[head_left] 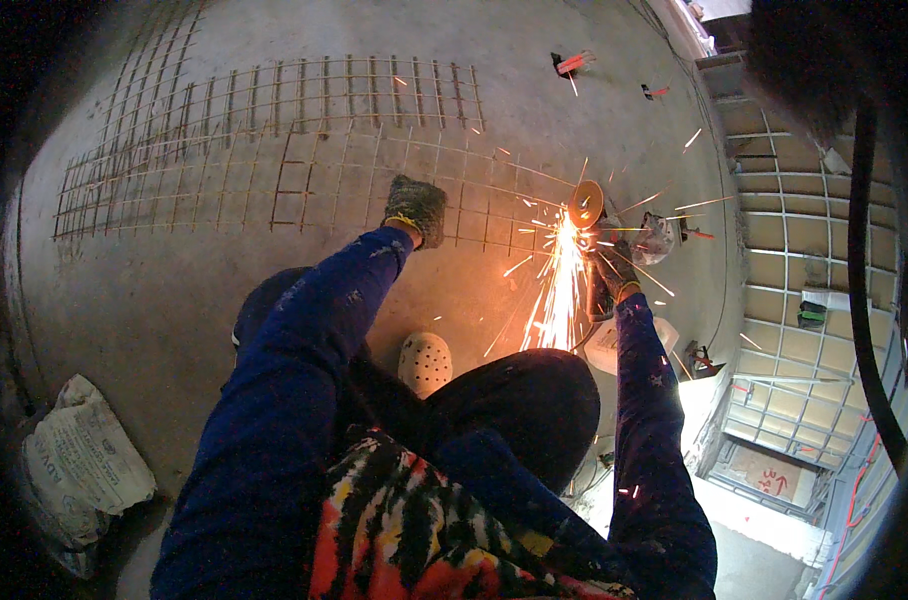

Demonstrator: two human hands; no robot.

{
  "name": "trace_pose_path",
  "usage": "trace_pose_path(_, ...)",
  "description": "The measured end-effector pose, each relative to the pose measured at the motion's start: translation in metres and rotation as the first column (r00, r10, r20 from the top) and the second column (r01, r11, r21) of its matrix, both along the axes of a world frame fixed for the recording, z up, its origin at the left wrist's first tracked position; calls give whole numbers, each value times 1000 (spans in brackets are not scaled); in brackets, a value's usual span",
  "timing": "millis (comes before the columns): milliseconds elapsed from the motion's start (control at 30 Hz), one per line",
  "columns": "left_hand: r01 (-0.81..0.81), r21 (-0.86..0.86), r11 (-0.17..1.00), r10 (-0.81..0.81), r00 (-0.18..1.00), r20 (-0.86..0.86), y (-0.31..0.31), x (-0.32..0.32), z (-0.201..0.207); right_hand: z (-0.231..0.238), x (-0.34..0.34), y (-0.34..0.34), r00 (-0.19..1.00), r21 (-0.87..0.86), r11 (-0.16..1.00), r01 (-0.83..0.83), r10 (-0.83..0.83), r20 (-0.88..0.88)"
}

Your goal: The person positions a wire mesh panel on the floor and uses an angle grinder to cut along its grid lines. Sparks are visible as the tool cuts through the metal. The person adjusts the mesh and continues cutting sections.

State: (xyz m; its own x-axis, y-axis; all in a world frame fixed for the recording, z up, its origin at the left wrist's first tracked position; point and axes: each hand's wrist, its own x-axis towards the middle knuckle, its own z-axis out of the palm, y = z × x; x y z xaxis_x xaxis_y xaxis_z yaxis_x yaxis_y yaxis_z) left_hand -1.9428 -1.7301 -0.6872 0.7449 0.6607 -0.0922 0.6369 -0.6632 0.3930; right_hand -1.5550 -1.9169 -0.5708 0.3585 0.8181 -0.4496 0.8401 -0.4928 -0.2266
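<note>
My left hand (pixel 416 210), in a dark knitted glove with a yellow cuff, is closed on the near edge of a wire mesh (pixel 278 190) on the concrete floor. Its fingertips are partly hidden. At the mesh's right end, my gloved right hand (pixel 619 268) grips an angle grinder (pixel 600 296). The grinder's round disc (pixel 586 204) glows orange at the mesh end. Bright sparks stream from it toward my knee and scatter around, so the exact contact point is lost in the glare.
Another mesh strip (pixel 350 90) lies beyond. A pale perforated clog (pixel 426 364) is below my left hand. A whitish container (pixel 629 343) stands by my right forearm, and a clear plastic item (pixel 656 240) beyond it. A filled white sack (pixel 92 450) sits left; a metal-framed wall (pixel 804 210) rises right.
</note>
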Motion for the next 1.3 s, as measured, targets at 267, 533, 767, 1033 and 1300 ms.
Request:
trace_pose_path(267, -15, 10, 1000, 14, 999, 40, 0, 0, -3, -6, 5, 0, 986, 116, 992, -45, 25, 165)
trace_pose_path(533, 4, -8, 1000, -4, 1000, 8, 1, 1, 0, -7, 1, 3, 985, 175, 980, 97, -120, 127)
trace_pose_path(767, -3, 11, 1000, 3, 1000, 29, 1, 1, -2, -5, -3, 0, 990, 178, 976, 125, -111, -87)
trace_pose_path(1033, -29, 58, 998, 22, 993, 112, -1, 0, -11, 11, -23, 5, 993, 54, 996, 66, -71, 92)
trace_pose_path(1300, 4, -8, 1000, -3, 1000, 30, 2, 2, -3, -6, -5, 3, 966, 177, 967, 185, -146, -216)
